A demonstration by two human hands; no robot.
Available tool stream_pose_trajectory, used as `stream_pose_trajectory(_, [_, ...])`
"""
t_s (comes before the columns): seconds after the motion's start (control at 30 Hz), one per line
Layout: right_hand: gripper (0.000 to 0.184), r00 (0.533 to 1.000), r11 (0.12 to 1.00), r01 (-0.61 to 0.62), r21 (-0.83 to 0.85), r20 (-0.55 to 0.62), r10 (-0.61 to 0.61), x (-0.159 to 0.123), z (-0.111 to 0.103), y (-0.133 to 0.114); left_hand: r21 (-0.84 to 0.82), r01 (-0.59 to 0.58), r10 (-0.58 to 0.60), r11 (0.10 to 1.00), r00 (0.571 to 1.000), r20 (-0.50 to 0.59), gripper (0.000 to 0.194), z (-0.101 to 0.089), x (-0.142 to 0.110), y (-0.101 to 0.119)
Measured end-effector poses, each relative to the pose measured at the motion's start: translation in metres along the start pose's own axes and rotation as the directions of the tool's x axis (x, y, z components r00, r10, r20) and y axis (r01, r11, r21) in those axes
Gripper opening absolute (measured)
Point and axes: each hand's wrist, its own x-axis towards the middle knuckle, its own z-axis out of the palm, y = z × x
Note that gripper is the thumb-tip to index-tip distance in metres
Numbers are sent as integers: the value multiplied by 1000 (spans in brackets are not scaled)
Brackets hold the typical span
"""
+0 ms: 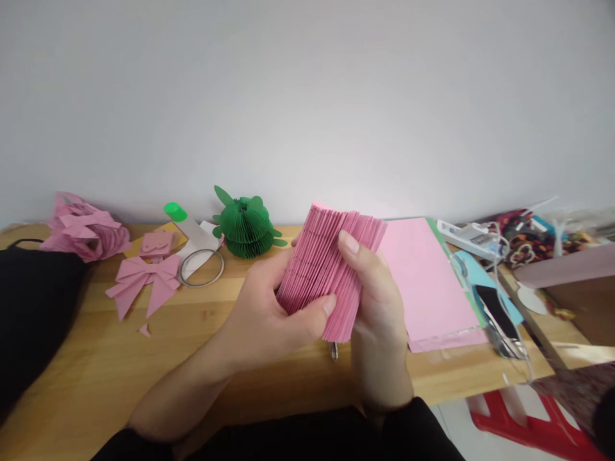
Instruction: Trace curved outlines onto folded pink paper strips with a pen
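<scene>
A thick bundle of pink pleated paper (314,262), its many folds packed side by side, is held up in front of me above the table. Dark pencil-like lines run across its left part. My left hand (283,314) grips it from the lower left, thumb lying on the front folds. On the right side my right hand (377,288) wraps round it, with the thumb pressed on the upper front. Most fingers of both hands are hidden behind the paper. Below the bundle, the end of a small metallic object (334,350) pokes out on the table.
Left on the wooden table (182,346) are a pink paper bow (147,278), a metal ring (202,267), a glue stick (180,218) and a green honeycomb paper ball (244,227). To the right lie pink sheets (427,282), a phone (497,310) and a power strip (473,237).
</scene>
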Motion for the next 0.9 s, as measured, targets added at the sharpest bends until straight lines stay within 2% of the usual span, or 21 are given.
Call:
stream_pose_trajectory(0.33, [32,999,997,44,-56,22,-42,-1,-1,1,-18,0,0,1000,1000,8,8,-1,-1,0])
stream_pose_trajectory(0.9, [31,999,999,30,-13,30,-29,0,0,0,-39,3,-3,999,1000,5,14,0,-1,-1])
